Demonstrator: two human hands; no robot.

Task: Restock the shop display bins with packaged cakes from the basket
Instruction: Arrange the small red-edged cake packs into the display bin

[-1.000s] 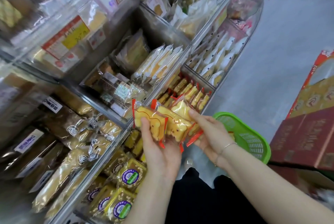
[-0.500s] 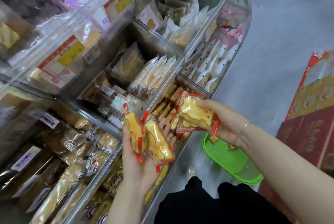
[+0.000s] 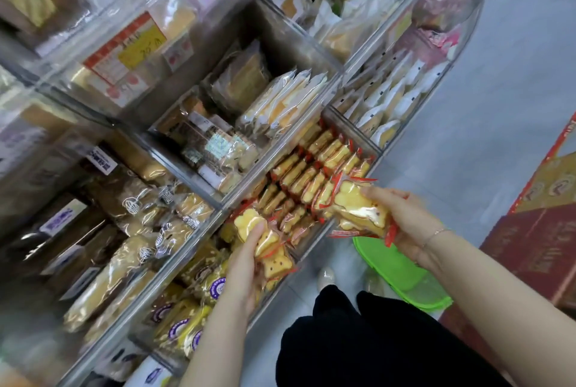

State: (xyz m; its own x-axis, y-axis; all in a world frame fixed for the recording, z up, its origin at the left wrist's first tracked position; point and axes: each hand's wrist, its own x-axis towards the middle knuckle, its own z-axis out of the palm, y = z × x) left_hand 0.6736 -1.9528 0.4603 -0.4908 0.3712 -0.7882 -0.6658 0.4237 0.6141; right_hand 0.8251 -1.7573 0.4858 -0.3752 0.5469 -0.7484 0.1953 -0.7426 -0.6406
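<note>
Gripping a small stack of yellow packaged cakes (image 3: 269, 244) in my left hand (image 3: 246, 265), I have the thumb pressed across the top pack and the fingers curled under the rest, right at the front edge of the clear display bin (image 3: 314, 187). That bin already holds rows of the same red-trimmed cakes standing on edge. My right hand (image 3: 405, 221) is closed around another bundle of cakes (image 3: 358, 210), fingers over the top, held just above the bin's near right corner. The green basket (image 3: 402, 274) sits on the grey floor (image 3: 498, 106) below my right wrist, beside red cartons (image 3: 542, 243). Its contents cannot be made out.
</note>
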